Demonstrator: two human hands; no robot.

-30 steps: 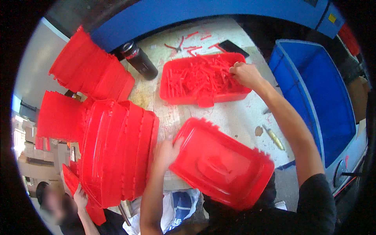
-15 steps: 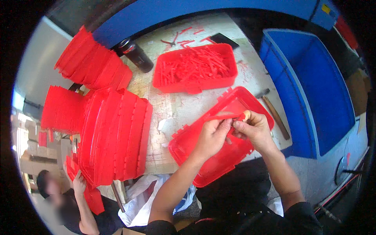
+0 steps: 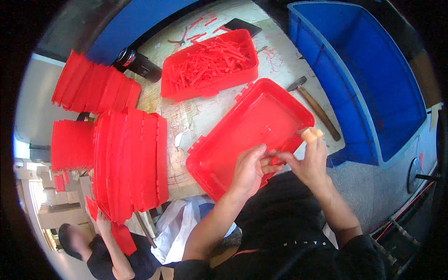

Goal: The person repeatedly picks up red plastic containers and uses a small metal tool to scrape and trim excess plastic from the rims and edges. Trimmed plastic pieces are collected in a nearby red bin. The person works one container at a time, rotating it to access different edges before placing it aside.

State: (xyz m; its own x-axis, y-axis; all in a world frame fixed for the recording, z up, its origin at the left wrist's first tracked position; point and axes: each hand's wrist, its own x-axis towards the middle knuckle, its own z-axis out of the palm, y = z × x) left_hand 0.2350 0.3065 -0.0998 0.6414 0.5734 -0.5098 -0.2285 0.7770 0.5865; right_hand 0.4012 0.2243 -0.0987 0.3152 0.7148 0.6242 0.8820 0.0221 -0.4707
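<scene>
My left hand and my right hand meet over the near edge of a shallow red plastic box half with hinge tabs. A small red plastic piece shows between their fingertips; the fingers hide most of it. Both hands are closed around it, the right thumb pressing towards the left fingers. A pale yellow wrap covers the tip of my right index finger. Behind the box half stands a red bin heaped with thin red plastic strips.
Nested red box parts are stacked at the left, with another stack behind. A black bottle, a hammer and a dark flat object lie on the table. A large blue tub stands right. Another person handles red parts lower left.
My hands have moved lower and nearer to me over the box half. The long red strip seen between them before no longer shows clearly. The view has shifted, too.
</scene>
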